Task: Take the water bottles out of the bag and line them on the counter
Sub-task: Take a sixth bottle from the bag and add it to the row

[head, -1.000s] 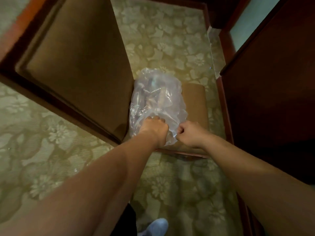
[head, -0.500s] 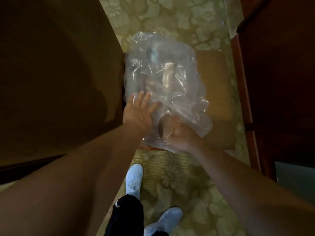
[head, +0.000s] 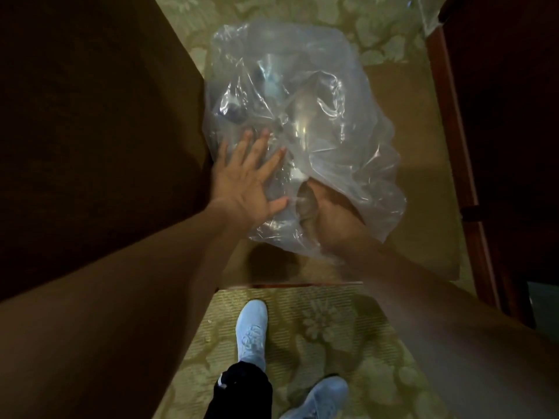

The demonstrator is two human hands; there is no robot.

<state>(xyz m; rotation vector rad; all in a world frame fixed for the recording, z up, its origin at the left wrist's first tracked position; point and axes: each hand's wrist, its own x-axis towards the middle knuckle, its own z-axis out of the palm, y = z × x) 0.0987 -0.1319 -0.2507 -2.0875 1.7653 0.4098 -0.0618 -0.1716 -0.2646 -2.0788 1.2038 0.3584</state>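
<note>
A clear plastic bag (head: 348, 152) lies crumpled on a brown cushioned seat (head: 420, 182). Through the plastic I make out water bottles, blurred; one clear bottle (head: 299, 119) lies with its white cap pointing toward me. My left hand (head: 245, 182) rests flat on the bag's left side, its fingers straight and spread. My right hand (head: 332, 216) is pushed into the bag's near opening, close to that cap. Its fingers are veiled by plastic, so whether it grips anything is unclear.
A large dark brown upholstered piece (head: 90, 116) stands tight against the bag's left side. A dark wooden cabinet (head: 508, 116) rises on the right. Below the seat is green floral carpet (head: 332, 343), where my white shoes (head: 251, 331) stand.
Both hands first gripped the bag's near edge with curled fingers. The left hand has since flattened on the bag, the right has gone inside it, and the view has moved closer.
</note>
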